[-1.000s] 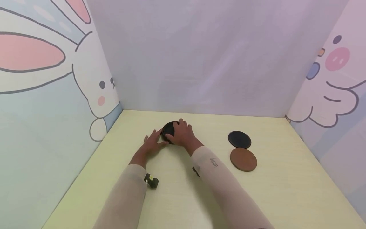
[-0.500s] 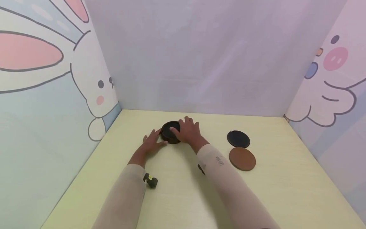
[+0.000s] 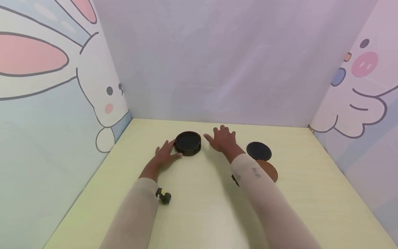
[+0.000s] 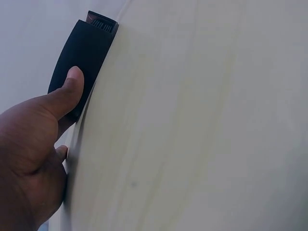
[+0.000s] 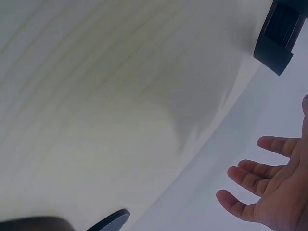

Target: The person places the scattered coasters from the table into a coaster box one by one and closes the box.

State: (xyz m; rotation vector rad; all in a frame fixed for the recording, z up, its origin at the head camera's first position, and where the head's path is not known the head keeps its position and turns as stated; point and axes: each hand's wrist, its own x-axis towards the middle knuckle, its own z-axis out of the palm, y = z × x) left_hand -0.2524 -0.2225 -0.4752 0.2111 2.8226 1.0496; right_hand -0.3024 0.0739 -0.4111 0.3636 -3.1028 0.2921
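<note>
Cartoon-printed walls (image 3: 46, 145) flank a pale table (image 3: 192, 211), and at its eleven o'clock sits a round black coaster holder (image 3: 188, 152), a dark disc (image 3: 188, 141) showing inside. The left hand (image 3: 163, 155) clasps its wall from eight o'clock; the right hand (image 3: 224, 140) hovers just apart at three, fingers spread, holding nothing. Toward two o'clock lie a black coaster (image 3: 259, 151) and a brown coaster (image 3: 269, 168). I'd guess the holder is stiff, light and smooth, best gripped across its outer wall
</note>
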